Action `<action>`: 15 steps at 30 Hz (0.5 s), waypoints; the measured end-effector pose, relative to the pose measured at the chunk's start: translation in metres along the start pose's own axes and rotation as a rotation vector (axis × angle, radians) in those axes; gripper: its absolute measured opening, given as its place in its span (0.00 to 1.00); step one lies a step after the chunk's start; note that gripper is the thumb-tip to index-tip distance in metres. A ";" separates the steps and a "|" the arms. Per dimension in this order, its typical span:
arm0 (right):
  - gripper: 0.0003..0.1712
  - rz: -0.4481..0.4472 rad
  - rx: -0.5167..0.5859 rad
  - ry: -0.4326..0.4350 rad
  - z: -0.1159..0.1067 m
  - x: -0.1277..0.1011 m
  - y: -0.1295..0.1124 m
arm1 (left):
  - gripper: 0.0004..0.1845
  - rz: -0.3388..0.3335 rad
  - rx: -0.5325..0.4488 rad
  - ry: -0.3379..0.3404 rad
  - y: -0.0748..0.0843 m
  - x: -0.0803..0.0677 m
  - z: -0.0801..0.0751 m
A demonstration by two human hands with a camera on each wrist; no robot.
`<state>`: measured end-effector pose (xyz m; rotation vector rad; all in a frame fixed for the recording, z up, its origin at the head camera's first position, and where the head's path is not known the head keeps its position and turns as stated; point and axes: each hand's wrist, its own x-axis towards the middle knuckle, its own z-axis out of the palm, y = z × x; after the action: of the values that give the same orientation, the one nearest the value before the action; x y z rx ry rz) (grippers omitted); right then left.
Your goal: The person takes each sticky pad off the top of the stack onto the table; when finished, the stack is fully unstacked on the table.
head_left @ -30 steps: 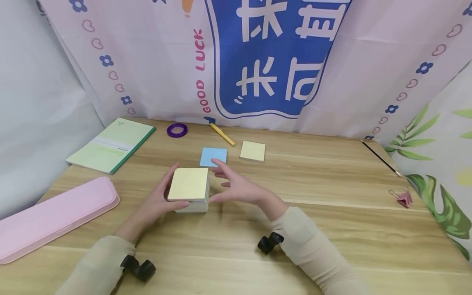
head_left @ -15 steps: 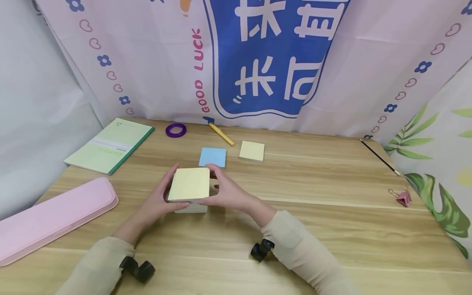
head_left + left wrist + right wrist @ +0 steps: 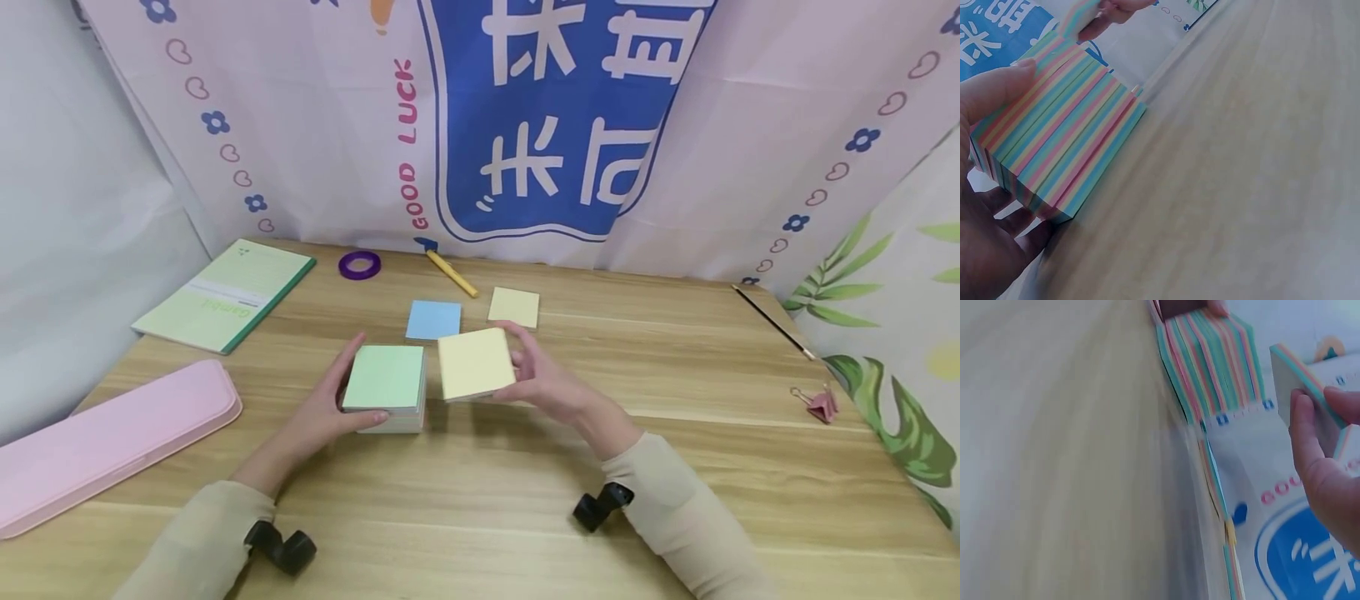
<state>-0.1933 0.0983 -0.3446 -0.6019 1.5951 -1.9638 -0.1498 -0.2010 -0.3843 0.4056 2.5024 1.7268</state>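
A tall stack of sticky note pads [image 3: 386,379] with a green top sheet stands on the table, its sides striped in several pastel colours in the left wrist view. My left hand [image 3: 322,408] grips this stack from the left, thumb along the near side. To the right, my right hand [image 3: 547,379] pinches a yellow-topped sticky note pad [image 3: 476,364] by its right edges, held up off the table and slightly tilted. Behind them lie a blue sticky note pad [image 3: 433,320] and another yellow pad [image 3: 514,307].
A pink pencil case [image 3: 120,442] and a green notebook [image 3: 228,293] lie at the left. Purple tape [image 3: 360,265] and a yellow-handled hammer [image 3: 452,272] sit at the back. A thin dark stick [image 3: 772,321] and a pink binder clip [image 3: 817,403] are at the right.
My right hand has reached the stack, taken the yellow pad off its top and moved it to the right. The green top is now exposed. The left hand has stayed on the stack.
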 end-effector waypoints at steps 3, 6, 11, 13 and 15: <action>0.52 -0.014 0.032 0.043 -0.026 -0.012 -0.006 | 0.53 -0.002 0.002 -0.002 0.000 0.000 0.001; 0.52 -0.011 0.062 0.107 -0.055 -0.021 -0.011 | 0.52 -0.003 0.000 0.000 0.001 0.000 0.000; 0.51 0.015 0.144 0.246 -0.103 -0.026 -0.015 | 0.52 -0.002 0.005 0.004 0.001 -0.001 -0.001; 0.51 0.031 0.175 0.300 -0.119 -0.026 -0.015 | 0.52 -0.007 0.012 0.002 0.001 -0.001 -0.001; 0.52 0.052 0.187 0.345 -0.132 -0.023 -0.015 | 0.52 -0.008 0.012 0.004 0.000 -0.001 -0.001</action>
<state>-0.2625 0.2140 -0.3567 -0.1511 1.5747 -2.2351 -0.1489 -0.2020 -0.3836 0.3931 2.5143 1.7123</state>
